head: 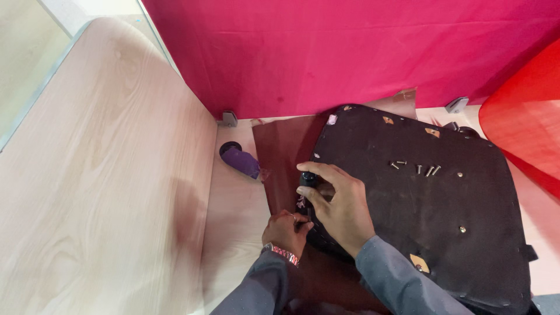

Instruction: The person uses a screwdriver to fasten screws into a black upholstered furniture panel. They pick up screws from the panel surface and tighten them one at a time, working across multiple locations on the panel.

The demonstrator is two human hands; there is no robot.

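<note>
A large black fabric-covered panel (pixel 431 198) lies flat on a dark brown sheet (pixel 286 151) on the table. My right hand (pixel 341 204) grips a small black round-handled tool (pixel 307 178) at the panel's left edge. My left hand (pixel 286 231) is closed just below it, pinching something at the same edge; what it holds is hidden. Several loose silver screws (pixel 415 168) rest on the panel's upper middle.
A purple object (pixel 242 161) with a black round part (pixel 229 148) lies left of the brown sheet. A light wood partition (pixel 105 175) walls the left side. Magenta cloth (pixel 350 52) hangs behind, a red curved shape (pixel 525 116) at right. Metal brackets (pixel 229 118) sit at the cloth's base.
</note>
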